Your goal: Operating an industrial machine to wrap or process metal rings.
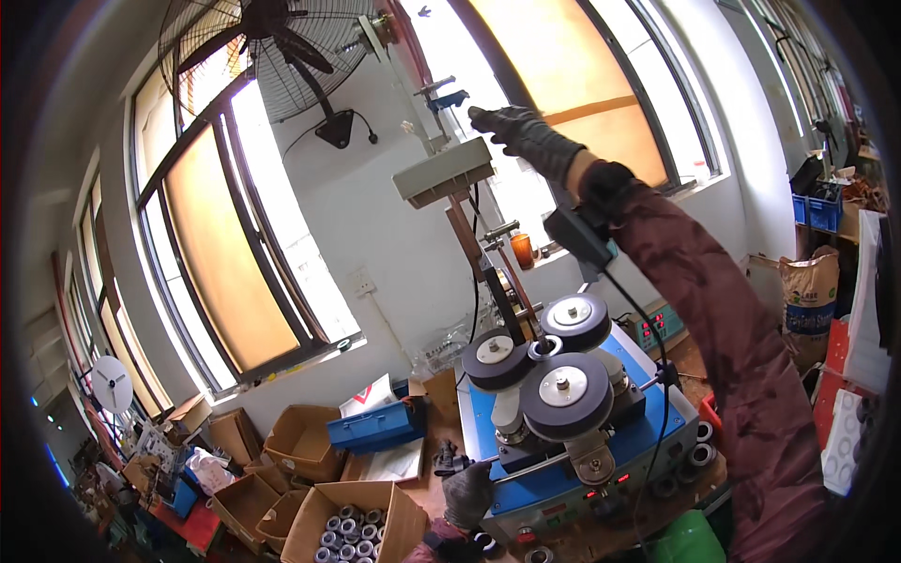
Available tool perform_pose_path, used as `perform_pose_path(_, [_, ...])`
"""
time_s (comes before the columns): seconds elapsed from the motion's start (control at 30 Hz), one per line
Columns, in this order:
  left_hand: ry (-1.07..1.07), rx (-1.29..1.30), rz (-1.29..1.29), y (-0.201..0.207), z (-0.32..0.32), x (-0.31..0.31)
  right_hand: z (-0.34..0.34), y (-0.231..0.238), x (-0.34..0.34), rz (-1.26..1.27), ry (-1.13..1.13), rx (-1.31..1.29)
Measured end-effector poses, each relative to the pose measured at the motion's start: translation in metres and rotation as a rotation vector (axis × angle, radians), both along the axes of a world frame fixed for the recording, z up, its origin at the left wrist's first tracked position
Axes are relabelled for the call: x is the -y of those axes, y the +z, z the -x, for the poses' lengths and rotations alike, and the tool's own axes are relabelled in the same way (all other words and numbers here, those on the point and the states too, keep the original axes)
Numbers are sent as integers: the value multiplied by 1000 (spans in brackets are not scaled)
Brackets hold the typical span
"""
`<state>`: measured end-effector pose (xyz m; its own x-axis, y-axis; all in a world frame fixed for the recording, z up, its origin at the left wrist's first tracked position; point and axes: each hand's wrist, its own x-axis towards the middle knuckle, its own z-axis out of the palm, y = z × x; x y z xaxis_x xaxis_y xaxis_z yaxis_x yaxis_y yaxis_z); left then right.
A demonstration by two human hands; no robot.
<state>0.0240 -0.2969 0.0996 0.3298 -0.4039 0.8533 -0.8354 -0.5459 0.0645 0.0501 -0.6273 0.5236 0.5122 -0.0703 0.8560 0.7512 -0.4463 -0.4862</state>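
The right hand [526, 136], in a dark work glove, is raised high on a long reddish-brown sleeve [723, 319] that crosses the right side of the view. Its fingers [488, 117] lie stretched out and loosely together, clamped on nothing, their tips just beside the blue clamp [449, 98] at the top of a thin upright mast [469, 235]. Whether they touch the clamp cannot be told against the bright window [563, 84]. Just below the hand, a grey flat box [443, 171] sits on the mast.

The mast rises from a blue machine [572, 450] on the bench [601, 544], topped by three dark round wheels [563, 389] packed close together. A black cable [657, 375] hangs from a small black box [577, 235] at the wrist and drops across the machine's right edge. Metal rings [699, 450] lie along that edge, near the sleeve.

The left hand [466, 493], also gloved, is low at the machine's front left corner; its fingers are curled, but what they hold, if anything, is hard to make out, and its lower part is cut off by the frame.

Left of the machine the floor is crowded: an open cardboard box of metal rings [347, 530], more empty cartons and a blue tray [375, 427]. Open room lies only above the wheels and beside the mast. A wall fan [263, 47] hangs upper left.
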Motion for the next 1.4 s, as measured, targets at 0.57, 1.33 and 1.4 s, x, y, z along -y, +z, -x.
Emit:
perform_pose_path(0.57, [85,-70,71,1,0,-1,27,-72,-26,187,45,-334])
perform_pose_path(1.33, [-382,-547,158,150,44,121,180,-369,-7,346,187,-84])
perform_pose_path(1.4, [-230,-422,202,160,11,125,179,-367,-4,124,333,-396])
